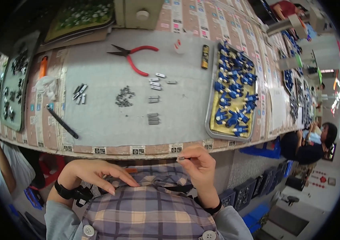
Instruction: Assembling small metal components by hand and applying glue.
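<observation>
My right hand (199,163) is raised at the table's front edge, thumb and fingers pinched on a small grey part (182,158); its exact kind is too small to make out. Over the plaid apron, my left hand (100,175) hangs with fingers stretched out and nothing in them. On the grey mat (102,128) beyond lie a pile of tiny dark pieces (125,97), a cluster of small grey and black blocks (80,93), and short rows of grey blocks (153,119). Pliers with red handles (131,56) lie opened farther back.
At the right stands a metal tray (209,116) of small blue figures (234,88), beside a black-and-yellow tube (205,57). Leftward are a dark slim tool (63,122), crumpled white tissue (47,87), an orange-handled tool (43,67) and a green tray (14,124). People sit on both sides.
</observation>
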Motion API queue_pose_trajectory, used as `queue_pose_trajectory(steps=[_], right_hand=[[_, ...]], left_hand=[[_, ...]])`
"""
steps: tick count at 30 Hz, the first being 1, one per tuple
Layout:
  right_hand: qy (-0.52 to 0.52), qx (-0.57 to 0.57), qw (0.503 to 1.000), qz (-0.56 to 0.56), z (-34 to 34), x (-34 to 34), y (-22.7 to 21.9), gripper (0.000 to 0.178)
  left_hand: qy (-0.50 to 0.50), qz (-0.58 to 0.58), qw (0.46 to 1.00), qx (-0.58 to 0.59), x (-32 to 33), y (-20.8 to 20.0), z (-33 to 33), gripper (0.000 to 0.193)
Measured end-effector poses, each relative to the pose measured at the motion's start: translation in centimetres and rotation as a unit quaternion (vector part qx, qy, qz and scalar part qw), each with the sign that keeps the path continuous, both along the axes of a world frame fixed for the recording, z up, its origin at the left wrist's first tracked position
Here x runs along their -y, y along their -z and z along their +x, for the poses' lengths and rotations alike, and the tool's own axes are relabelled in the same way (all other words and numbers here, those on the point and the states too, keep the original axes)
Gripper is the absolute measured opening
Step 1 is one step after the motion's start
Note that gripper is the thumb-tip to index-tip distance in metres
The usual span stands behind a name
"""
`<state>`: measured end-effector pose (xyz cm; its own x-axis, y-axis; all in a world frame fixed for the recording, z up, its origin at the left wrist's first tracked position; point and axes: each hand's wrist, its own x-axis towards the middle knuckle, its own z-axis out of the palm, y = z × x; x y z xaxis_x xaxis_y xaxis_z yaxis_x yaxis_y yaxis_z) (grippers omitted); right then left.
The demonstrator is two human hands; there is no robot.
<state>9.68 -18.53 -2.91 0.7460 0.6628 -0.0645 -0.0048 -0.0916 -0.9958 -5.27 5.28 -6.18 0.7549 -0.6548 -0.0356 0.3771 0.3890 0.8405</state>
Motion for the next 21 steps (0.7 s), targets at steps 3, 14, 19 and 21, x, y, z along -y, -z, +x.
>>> queue_pose_trajectory(steps=[3, 14, 19, 21], right_hand=[[-0.043, -0.005, 0.998, 0.044, 0.1, -2.0, -0.3, 0.016], [-0.115, -0.013, 0.993, 0.035, 1.3, -4.4, 0.3, 0.016], [-0.116, -0.042, 0.992, 0.023, 1.5, -4.7, 0.8, 0.014], [-0.119, -0.1, 0.987, 0.037, 1.6, -4.8, 0.9, 0.014]], left_hand=[[-0.164, 0.043, 0.984, -0.044, -0.1, -3.0, 1.2, 0.028], [-0.377, 0.185, 0.907, 0.024, 2.6, -4.4, 6.4, 0.029], [-0.369, 0.175, 0.912, 0.043, 2.8, -3.0, 6.9, 0.03], [-0.373, 0.167, 0.912, 0.032, 2.8, -2.9, 7.0, 0.03]])
